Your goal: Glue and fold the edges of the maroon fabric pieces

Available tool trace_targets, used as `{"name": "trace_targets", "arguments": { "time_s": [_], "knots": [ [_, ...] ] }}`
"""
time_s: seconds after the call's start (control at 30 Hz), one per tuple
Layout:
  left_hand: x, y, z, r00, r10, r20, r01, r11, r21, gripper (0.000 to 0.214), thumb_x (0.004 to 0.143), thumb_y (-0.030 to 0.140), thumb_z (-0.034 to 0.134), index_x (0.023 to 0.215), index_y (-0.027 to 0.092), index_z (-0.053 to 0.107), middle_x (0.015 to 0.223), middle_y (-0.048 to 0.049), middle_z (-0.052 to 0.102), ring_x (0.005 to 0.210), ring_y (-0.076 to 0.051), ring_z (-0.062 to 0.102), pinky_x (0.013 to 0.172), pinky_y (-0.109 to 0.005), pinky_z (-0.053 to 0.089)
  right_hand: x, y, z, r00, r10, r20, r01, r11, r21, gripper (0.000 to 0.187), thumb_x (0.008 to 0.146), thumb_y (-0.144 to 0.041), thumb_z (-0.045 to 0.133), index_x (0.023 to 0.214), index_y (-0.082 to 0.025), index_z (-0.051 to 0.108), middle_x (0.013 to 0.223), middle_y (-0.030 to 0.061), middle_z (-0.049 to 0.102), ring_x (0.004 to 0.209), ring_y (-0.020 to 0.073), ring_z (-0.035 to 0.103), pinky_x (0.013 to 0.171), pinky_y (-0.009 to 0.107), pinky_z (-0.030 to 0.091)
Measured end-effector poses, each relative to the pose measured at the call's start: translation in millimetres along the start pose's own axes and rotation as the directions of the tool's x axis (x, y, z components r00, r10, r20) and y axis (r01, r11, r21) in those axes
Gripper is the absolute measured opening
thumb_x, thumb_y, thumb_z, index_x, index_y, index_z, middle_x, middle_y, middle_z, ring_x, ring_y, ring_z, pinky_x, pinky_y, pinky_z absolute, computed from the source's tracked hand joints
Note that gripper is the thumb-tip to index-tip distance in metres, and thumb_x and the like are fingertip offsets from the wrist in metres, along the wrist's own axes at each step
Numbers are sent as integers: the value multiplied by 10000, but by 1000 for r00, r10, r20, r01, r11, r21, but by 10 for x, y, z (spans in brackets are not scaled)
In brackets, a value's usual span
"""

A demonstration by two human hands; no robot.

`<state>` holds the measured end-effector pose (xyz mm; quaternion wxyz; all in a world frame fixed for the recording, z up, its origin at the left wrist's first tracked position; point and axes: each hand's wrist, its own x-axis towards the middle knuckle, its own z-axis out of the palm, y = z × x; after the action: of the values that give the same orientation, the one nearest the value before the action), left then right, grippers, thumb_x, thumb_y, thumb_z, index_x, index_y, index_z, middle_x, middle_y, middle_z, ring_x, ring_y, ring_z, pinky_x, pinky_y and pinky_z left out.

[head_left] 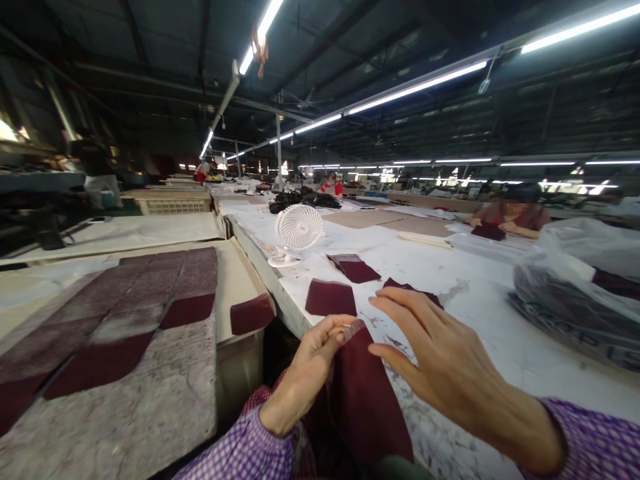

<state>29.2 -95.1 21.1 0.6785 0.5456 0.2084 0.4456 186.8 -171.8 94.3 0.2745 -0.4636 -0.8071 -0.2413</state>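
My left hand (313,363) pinches the upper corner of a long maroon fabric piece (370,400), where a strip of its greyish underside shows. The piece hangs down over the table's near edge. Just to its right, my right hand (430,347) hovers with fingers stretched and thumb apart, holding nothing. Beyond my hands, a maroon piece (330,298) lies flat on the white table (480,320). Farther back is another maroon piece (356,268), partly folded. One more maroon piece (413,291) is partly hidden behind my right fingers.
A white clip fan (299,228) stands at the table's left edge. To the left, a speckled board (185,380) carries rows of maroon pieces, with a loose one (251,313) beside it. A plastic bag (575,260) sits at right. A co-worker (515,213) sits across the table.
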Motion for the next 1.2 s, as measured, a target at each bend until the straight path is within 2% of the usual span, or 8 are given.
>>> {"name": "trace_targets", "arguments": {
  "time_s": [0.17, 0.33, 0.5, 0.63, 0.77, 0.83, 0.97, 1.2],
  "knots": [
    [-20, -53, -59, 992, -45, 118, 49, 998, -29, 310, 805, 357, 623, 1042, 157, 633, 977, -60, 655, 882, -163, 586, 800, -241, 418, -9, 327, 188, 843, 220, 491, -394, 874, 284, 315, 806, -204, 540, 1120, -210, 513, 704, -29, 597, 604, 128, 562, 519, 230, 414],
    [26, -17, -202, 955, -254, 150, 278, 946, -168, 472, 843, 503, 516, 1066, 102, 628, 935, -139, 674, 769, -185, 634, 680, -265, 479, -29, 597, 251, 778, 211, 592, -522, 741, 422, 272, 779, -219, 552, 1050, -199, 541, 681, -37, 539, 590, 110, 500, 512, 218, 367],
    [242, 29, -89, 983, -130, 130, 82, 942, 327, 401, 804, 445, 583, 1084, 162, 633, 901, -69, 669, 836, -190, 603, 730, -267, 452, -53, 744, 380, 700, 261, 665, -668, 570, 478, 308, 737, -220, 563, 1039, -176, 525, 614, -62, 482, 514, 86, 428, 463, 203, 299],
    [512, -180, 117, 987, 53, 151, -147, 662, 735, 196, 806, 261, 572, 955, 205, 687, 820, -31, 654, 764, -188, 574, 727, -293, 425, -160, 902, 523, 659, 278, 699, -721, 499, 481, 317, 722, -238, 570, 1027, -159, 536, 663, -35, 551, 547, 97, 484, 492, 212, 352],
    [665, -442, 202, 962, 110, 251, -271, 248, 930, 242, 840, 144, 482, 907, 213, 703, 883, -58, 609, 863, -199, 534, 749, -296, 407, -348, 1173, 625, 681, 284, 675, -652, 655, 382, 291, 758, -334, 568, 977, -147, 606, 674, -8, 591, 588, 120, 527, 543, 235, 405],
    [680, -507, 198, 954, 102, 283, -295, 149, 944, 263, 865, 153, 452, 906, 224, 702, 860, -51, 586, 847, -189, 519, 711, -283, 399, -405, 1282, 635, 719, 274, 639, -589, 728, 350, 304, 810, -381, 514, 955, -142, 632, 721, 20, 617, 626, 133, 545, 575, 247, 421],
    [670, -517, 174, 940, 118, 320, -332, 98, 938, 272, 882, 159, 441, 926, 244, 696, 839, -36, 569, 826, -175, 505, 681, -273, 384, -413, 1349, 633, 823, 171, 541, -374, 881, 290, 300, 867, -338, 448, 937, -139, 662, 831, 62, 623, 692, 140, 557, 645, 263, 425],
    [668, -499, 182, 941, 111, 321, -331, 88, 940, 274, 887, 166, 435, 929, 238, 695, 837, -38, 567, 826, -170, 500, 694, -266, 384, -405, 1284, 757, 864, 67, 498, -186, 964, 193, 230, 863, -235, 453, 960, -168, 650, 878, 48, 615, 707, 132, 552, 660, 249, 405]
  ]
}}
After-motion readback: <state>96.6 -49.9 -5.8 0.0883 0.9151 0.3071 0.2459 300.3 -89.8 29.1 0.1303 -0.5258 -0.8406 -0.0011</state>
